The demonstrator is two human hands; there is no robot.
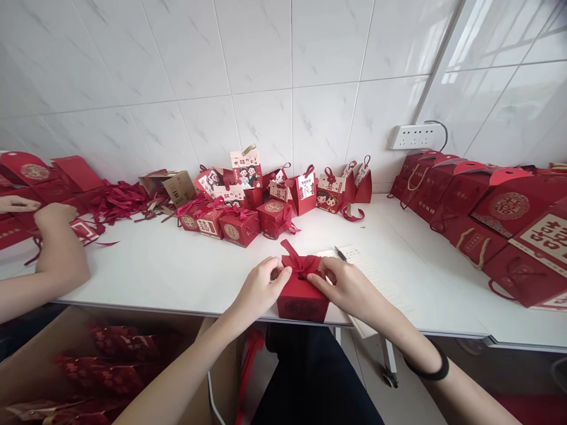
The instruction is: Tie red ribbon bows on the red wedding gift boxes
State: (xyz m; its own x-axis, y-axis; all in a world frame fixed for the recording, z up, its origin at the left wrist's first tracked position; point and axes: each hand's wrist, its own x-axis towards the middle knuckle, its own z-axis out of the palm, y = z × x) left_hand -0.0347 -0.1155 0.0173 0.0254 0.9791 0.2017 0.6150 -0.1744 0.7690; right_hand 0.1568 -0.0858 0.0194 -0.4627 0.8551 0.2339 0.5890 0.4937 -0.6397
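Observation:
A small red gift box (303, 300) stands at the table's front edge, right before me, with a dark round pattern on its near side. Across its top lies a red ribbon (290, 251), gathered into a knot or bow with one end sticking up. My left hand (266, 280) pinches the ribbon at the left of the knot. From the right, my right hand (341, 280) grips the ribbon too, its thumb by the knot and its other fingers partly hidden behind. Both hands touch the box top.
Several finished-looking red boxes (241, 227) stand near the wall. Larger red boxes (509, 206) line the right. Loose ribbons (119, 200) are piled at left, beside a co-worker's arm (62, 260). A pen (340, 254) lies on a written sheet (376, 283). Below left is an open carton (75, 321).

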